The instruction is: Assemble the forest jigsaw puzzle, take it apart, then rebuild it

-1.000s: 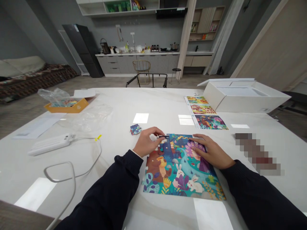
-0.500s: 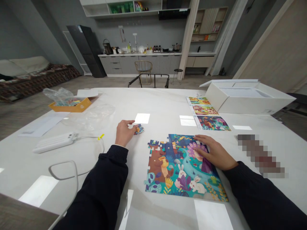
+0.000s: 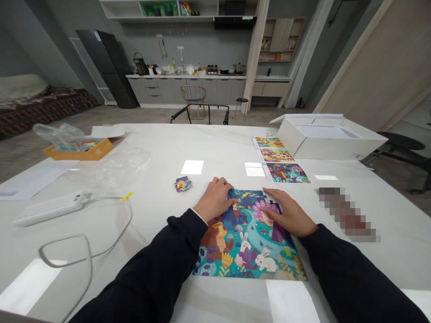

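Observation:
A jigsaw puzzle [image 3: 249,237] with rabbits, a bear and a peacock lies flat in front of me. My left hand [image 3: 215,200] rests over its upper left corner, thumb on the picture and bent fingers along the top edge. The hand hides that corner, and no loose piece shows between thumb and fingers. On the upper right part lies my right hand [image 3: 292,213], thumb across the peacock and fingers stretched along the edge. Left of the puzzle sits a small heap of loose puzzle pieces [image 3: 182,184], apart from both hands.
Picture cards [image 3: 288,173] lie beside a white box [image 3: 332,142]. A yellow box [image 3: 81,150] with pieces and clear plastic stands at the back left. A white power bank [image 3: 50,208] trails a cable [image 3: 89,251]. A blurred-out object [image 3: 348,215] is at right.
My left hand has left the small heap of pieces and moved right onto the puzzle's upper left corner. My right hand stays on the puzzle. The whole view has shifted slightly.

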{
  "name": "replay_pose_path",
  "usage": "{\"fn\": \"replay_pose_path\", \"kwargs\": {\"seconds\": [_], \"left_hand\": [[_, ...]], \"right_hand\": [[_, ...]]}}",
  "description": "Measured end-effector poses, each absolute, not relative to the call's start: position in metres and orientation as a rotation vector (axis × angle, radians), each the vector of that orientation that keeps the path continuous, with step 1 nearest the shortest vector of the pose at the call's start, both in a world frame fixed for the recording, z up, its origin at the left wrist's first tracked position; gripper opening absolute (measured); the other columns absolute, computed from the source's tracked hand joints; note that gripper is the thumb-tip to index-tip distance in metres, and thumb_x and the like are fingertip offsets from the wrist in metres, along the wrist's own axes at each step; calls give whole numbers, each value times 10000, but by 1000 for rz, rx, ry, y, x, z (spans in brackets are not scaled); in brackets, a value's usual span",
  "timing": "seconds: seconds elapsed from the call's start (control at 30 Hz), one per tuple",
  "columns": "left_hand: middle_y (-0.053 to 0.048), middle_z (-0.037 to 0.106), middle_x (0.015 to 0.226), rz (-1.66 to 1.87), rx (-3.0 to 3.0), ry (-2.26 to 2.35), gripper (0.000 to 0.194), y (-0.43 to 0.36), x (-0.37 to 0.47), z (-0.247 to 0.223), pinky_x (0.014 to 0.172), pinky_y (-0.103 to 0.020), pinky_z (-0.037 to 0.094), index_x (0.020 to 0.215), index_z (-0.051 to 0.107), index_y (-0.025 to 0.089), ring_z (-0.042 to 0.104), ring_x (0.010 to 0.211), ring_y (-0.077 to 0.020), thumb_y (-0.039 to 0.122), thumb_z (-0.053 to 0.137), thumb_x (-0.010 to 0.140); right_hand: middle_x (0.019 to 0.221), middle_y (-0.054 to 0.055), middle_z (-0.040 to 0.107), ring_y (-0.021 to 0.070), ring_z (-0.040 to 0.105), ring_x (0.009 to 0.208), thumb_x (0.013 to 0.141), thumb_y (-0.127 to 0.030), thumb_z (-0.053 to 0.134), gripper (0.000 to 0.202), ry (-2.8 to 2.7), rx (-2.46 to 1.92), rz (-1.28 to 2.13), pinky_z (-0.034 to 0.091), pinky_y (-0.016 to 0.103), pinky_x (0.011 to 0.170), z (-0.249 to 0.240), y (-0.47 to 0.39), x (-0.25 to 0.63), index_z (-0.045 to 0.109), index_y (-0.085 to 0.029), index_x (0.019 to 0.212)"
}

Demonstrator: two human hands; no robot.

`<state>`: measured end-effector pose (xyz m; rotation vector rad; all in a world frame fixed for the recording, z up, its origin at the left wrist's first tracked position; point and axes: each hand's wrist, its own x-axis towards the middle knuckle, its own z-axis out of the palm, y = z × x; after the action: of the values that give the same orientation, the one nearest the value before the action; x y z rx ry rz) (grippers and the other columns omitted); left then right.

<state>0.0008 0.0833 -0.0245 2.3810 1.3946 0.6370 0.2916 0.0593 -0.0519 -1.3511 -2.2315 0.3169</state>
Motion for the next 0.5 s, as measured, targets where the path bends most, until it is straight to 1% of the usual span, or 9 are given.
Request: {"fn": "replay_pose_path", "kwargs": {"seconds": [0.07,0.17,0.27,0.33,0.37,0.43,0.5], "left_hand": [[-100,662,1078,706,2293,1397,296,84,0,-28,969,-459,475,1021,688,193,568,1073,-314,291,847,791],[-54,670,1005,812,2177,1350,323,83,-2,-29,884,-398,500,994,639,212,602,999,-270,205,853,753],[-1,681,900,853,2142,1291,206,83,-4,-24,777,-315,513,982,625,226,642,862,-195,170,755,832],[5,691,864,996,2028,1296,128,85,-15,-18,740,-294,519,983,639,223,656,791,-166,185,700,877],[-5,702,867,1108,1925,1316,121,88,-27,-15,732,-295,525,993,651,216,666,778,-163,206,697,882],[-32,727,889,1341,1657,1366,184,92,-60,-10,737,-309,548,1008,673,202,694,796,-178,256,744,848],[-41,741,865,1425,1470,1488,237,95,-98,-10,702,-314,559,988,703,193,700,764,-183,308,795,802]], "right_hand": [[1404,163,631,342,585,1319,944,-512,639,601,-2234,-1348,305,467,554,1148,-51,58,288,550,-208,1455],[1388,147,642,343,591,1307,945,-515,636,582,-2239,-1336,302,473,560,1137,-50,57,285,558,-236,1451],[1381,145,644,339,596,1301,950,-524,625,569,-2237,-1333,313,472,556,1139,-50,58,286,568,-238,1438],[1378,149,644,336,596,1301,951,-530,622,568,-2235,-1329,324,468,550,1147,-51,59,289,572,-227,1429],[1375,151,646,337,597,1301,950,-533,623,570,-2233,-1326,328,466,549,1149,-52,59,290,575,-223,1425],[1373,152,649,342,599,1300,946,-540,624,571,-2229,-1323,331,470,553,1146,-54,60,292,580,-225,1420],[1371,149,653,348,603,1296,943,-549,621,573,-2222,-1321,322,479,560,1136,-55,60,292,582,-235,1421]]}}
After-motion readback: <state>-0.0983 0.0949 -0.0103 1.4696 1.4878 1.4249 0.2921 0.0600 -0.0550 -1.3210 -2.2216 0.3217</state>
